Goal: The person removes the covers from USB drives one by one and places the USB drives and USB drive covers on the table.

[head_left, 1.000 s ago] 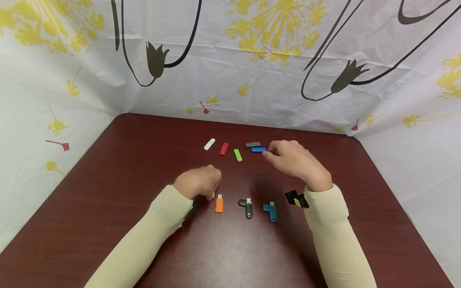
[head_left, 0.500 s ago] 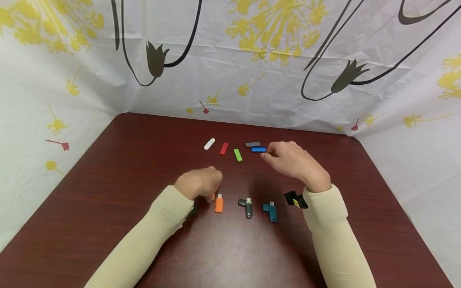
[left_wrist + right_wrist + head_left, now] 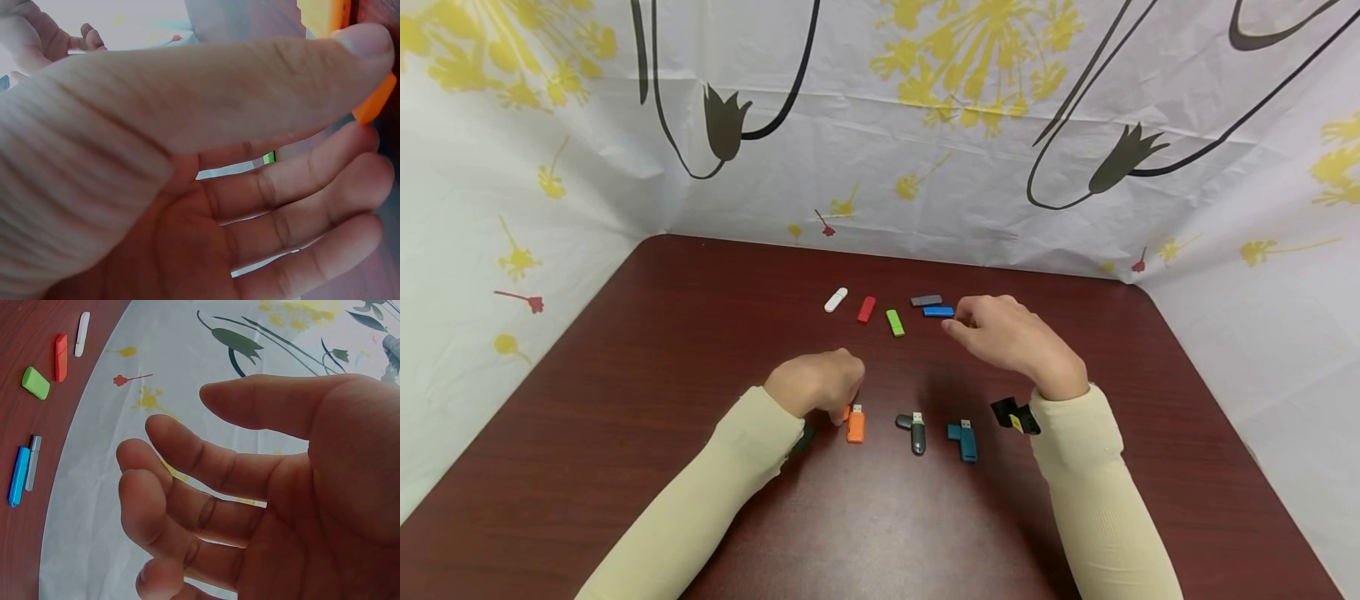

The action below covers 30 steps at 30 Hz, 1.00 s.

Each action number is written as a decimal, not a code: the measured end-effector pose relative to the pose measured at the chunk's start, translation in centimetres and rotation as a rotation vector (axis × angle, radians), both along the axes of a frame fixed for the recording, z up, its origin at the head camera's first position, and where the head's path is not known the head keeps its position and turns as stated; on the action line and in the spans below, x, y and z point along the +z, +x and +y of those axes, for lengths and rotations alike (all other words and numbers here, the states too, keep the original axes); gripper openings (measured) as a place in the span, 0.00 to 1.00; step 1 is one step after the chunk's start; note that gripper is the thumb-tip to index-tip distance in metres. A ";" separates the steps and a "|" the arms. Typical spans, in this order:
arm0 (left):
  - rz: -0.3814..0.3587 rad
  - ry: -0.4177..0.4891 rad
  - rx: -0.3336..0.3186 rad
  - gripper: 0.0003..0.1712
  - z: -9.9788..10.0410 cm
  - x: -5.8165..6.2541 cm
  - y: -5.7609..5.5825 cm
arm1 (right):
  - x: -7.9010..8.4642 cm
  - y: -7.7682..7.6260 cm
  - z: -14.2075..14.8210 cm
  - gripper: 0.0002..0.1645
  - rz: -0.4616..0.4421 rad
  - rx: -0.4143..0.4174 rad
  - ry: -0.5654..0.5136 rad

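Observation:
My left hand (image 3: 816, 383) is low over the table and pinches an orange USB stick cap (image 3: 847, 412) between thumb and fingers; in the left wrist view the thumb (image 3: 250, 94) covers much of the cap (image 3: 376, 101). Right beside it lies the orange USB stick (image 3: 855, 427), its metal plug bare and pointing away from me. My right hand (image 3: 1011, 342) hovers with loosely bent fingers near the blue USB stick (image 3: 938, 312). Its palm holds nothing in the right wrist view, where the blue USB stick (image 3: 19, 476) lies off to the left.
Uncapped USB sticks, one dark grey (image 3: 918, 435) with its cap (image 3: 904, 422) and one teal (image 3: 967, 442) with its cap (image 3: 954, 432), lie in the front row. Farther back are white (image 3: 836, 300), red (image 3: 867, 310), green (image 3: 895, 323) and grey (image 3: 927, 301) ones. A patterned cloth (image 3: 880, 192) borders the table.
The left hand has shifted slightly right and toward me, and more of the orange cap shows beside the orange USB stick. The right hand has drifted slightly left.

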<state>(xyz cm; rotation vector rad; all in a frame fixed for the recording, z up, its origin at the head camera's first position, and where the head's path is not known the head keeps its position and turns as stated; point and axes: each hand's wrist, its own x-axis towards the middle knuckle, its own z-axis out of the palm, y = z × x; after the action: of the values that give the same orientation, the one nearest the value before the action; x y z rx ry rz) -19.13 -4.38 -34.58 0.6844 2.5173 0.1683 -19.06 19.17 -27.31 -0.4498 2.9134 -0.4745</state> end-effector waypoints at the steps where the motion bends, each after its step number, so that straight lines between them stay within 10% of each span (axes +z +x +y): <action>1: 0.002 0.002 -0.002 0.10 0.0 0.0 0.0 | 0.0 0.0 0.0 0.16 -0.002 -0.002 0.003; 20: 0.022 0.024 -0.019 0.10 -0.4 0.6 -0.1 | -0.2 -0.5 0.4 0.15 -0.014 -0.013 -0.004; 30: 0.095 0.183 0.063 0.09 -1.7 1.4 -1.1 | -1.6 -2.2 1.4 0.14 0.034 -0.043 -0.072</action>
<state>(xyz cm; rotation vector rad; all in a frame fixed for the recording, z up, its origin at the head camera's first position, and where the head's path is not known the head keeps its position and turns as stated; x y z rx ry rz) -20.21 -6.10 -33.18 0.6993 2.6381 0.4022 -21.30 20.59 -28.92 -0.4095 2.9515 -0.5855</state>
